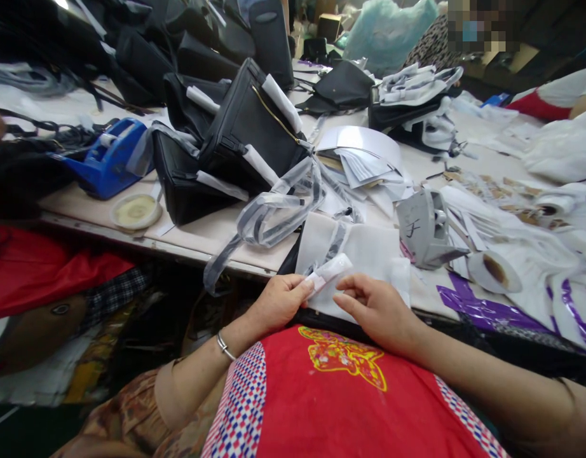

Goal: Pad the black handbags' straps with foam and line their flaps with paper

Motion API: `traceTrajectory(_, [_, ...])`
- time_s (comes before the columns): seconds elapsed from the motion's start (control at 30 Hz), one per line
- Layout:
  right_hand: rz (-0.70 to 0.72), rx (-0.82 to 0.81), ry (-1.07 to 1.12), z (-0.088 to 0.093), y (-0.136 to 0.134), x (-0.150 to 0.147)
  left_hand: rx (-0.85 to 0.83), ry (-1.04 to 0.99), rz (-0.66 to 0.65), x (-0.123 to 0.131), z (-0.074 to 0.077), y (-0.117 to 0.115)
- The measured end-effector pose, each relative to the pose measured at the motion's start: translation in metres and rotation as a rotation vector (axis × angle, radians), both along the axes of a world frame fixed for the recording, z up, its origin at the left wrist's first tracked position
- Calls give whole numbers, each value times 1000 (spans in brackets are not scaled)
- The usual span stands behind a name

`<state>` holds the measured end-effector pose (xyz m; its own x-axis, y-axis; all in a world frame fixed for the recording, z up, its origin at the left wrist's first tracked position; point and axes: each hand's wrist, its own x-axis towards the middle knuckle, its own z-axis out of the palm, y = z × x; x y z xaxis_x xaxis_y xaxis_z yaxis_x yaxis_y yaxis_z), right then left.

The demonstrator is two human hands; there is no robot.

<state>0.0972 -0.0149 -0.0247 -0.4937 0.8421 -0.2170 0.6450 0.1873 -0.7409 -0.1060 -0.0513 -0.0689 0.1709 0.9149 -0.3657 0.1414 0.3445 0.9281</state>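
Observation:
My left hand (279, 300) and my right hand (376, 308) meet at the table's near edge, both pinching a small rolled strip of white wrapping paper (330, 271). Under the strip lies a white sheet (364, 251) over a dark bag part. Each hand's fingers are closed on the strip. A silver bangle sits on my left wrist. Black handbags (245, 127) with paper-wrapped handles lie just beyond, and clear plastic wrap (274, 210) trails toward my hands.
A blue tape dispenser (109, 159) and a round yellowish dish (135, 210) sit at the left. A grey tape dispenser (424, 226), tape rolls (496, 270) and purple film (483, 312) lie right. Stacked paper (364, 156) is mid-table. Other people sit at the far right and left.

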Motion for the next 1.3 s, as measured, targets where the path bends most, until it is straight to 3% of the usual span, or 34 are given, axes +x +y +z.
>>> traceTrajectory(0.1, [-189, -615, 198, -9, -5, -10, 10, 12, -7, 0, -1, 0])
traceTrajectory(0.17, [-295, -754, 376, -17, -5, -18, 29, 17, -12, -1, -1, -1])
traceTrajectory(0.3, [-405, -735, 505, -26, -3, -29, 67, 40, -25, -1, 0, -2])
traceTrajectory(0.7, [-354, -566, 240, -21, 3, -41, 100, 9, -121, -3, -7, -2])
traceTrajectory(0.9, [-362, -538, 281, -27, -1, -48, 90, 5, -81, -2, -6, -1])
traceTrajectory(1.03, [-374, -596, 433, -38, -2, -45, 88, 16, -40, -1, -5, 0])
traceTrajectory(1.13, [-366, -729, 618, -41, -2, -39, 87, 19, 7, 1, -5, 0])
traceTrajectory(1.23, [-361, -862, 710, -31, -6, -31, 72, 35, 49, 3, -4, -1])
traceTrajectory(1.3, [-364, -835, 666, -17, -9, -19, 57, 68, 59, 4, -4, -2])
